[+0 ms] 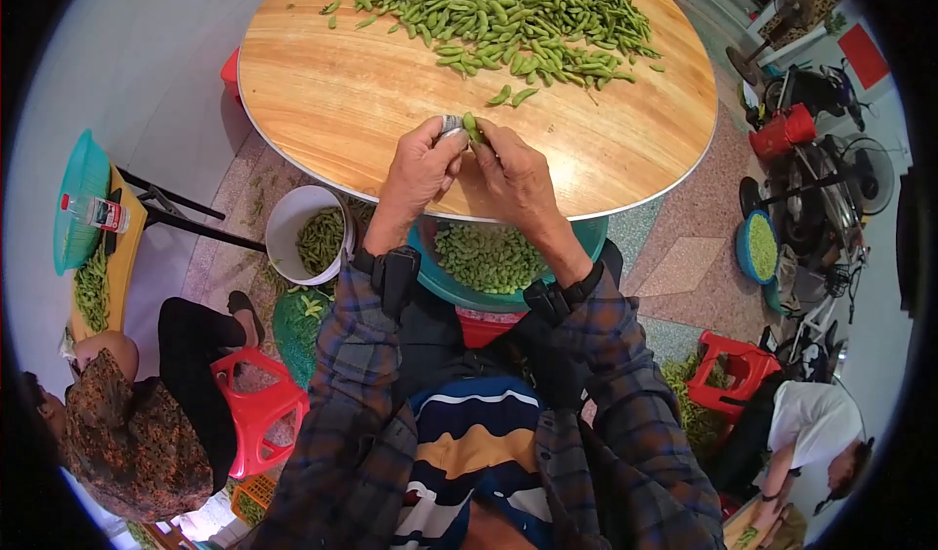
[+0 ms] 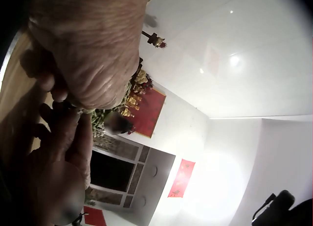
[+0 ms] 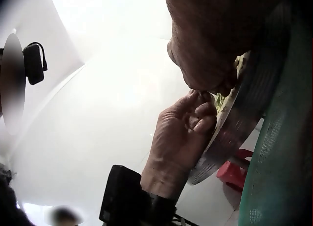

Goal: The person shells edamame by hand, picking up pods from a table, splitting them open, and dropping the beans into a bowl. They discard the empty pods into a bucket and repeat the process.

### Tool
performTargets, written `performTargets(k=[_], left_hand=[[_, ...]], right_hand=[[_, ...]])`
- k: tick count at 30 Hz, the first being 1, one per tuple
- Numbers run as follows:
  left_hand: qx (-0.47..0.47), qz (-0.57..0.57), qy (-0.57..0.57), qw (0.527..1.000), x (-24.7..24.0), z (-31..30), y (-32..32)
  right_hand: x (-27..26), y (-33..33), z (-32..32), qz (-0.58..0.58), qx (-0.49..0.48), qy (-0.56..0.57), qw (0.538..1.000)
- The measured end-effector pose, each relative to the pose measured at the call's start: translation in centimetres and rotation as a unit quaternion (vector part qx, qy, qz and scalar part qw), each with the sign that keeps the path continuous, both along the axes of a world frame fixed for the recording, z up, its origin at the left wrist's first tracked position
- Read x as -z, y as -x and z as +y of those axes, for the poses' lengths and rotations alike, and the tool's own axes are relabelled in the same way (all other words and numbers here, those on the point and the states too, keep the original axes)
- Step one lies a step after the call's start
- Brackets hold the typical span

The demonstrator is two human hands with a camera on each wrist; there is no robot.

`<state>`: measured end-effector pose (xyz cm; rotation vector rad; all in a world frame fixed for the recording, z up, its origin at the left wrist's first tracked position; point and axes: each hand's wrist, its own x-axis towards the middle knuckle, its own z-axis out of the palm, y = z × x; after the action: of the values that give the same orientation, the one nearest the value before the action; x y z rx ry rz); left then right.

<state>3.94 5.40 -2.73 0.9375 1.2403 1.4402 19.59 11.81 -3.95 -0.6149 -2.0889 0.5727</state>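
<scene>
Over the near edge of the round wooden table, my left hand [image 1: 420,167] and right hand [image 1: 520,177] meet fingertip to fingertip. Between them a green soybean pod [image 1: 472,126] stands up, pinched by the fingers of both hands. A silvery band wraps a left fingertip. In the right wrist view the left hand [image 3: 183,133] has its fingers curled in, and the pod is hidden. Below the hands, a green basin [image 1: 426,275] holds shelled beans [image 1: 489,257]. Two loose pods [image 1: 512,96] lie just beyond the fingers, before a large heap of pods [image 1: 508,13].
A white bucket [image 1: 278,220] with pods or husks stands left of the basin. Seated people are at lower left and lower right, near red stools [image 1: 259,408]. A blue bowl of beans [image 1: 762,247] sits on the floor at right, beside parked bikes and fans.
</scene>
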Motion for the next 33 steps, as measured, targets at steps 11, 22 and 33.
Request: performTargets(k=[11,22,33], left_hand=[[-0.052,0.13,-0.096,0.986,3.4,1.1,0.1],[-0.095,0.302,-0.13,0.94,2.9,1.0,-0.6],[0.064,0.035,0.003,0.997,0.2,0.1,0.9]], right_hand=[[0.9,0.5,0.4,0.06,-0.014,0.085,0.994],[-0.6,0.3,1.0,0.12,-0.032,0.405,0.906],[0.2,-0.7,2.1,0.106,-0.123,0.342,0.926]])
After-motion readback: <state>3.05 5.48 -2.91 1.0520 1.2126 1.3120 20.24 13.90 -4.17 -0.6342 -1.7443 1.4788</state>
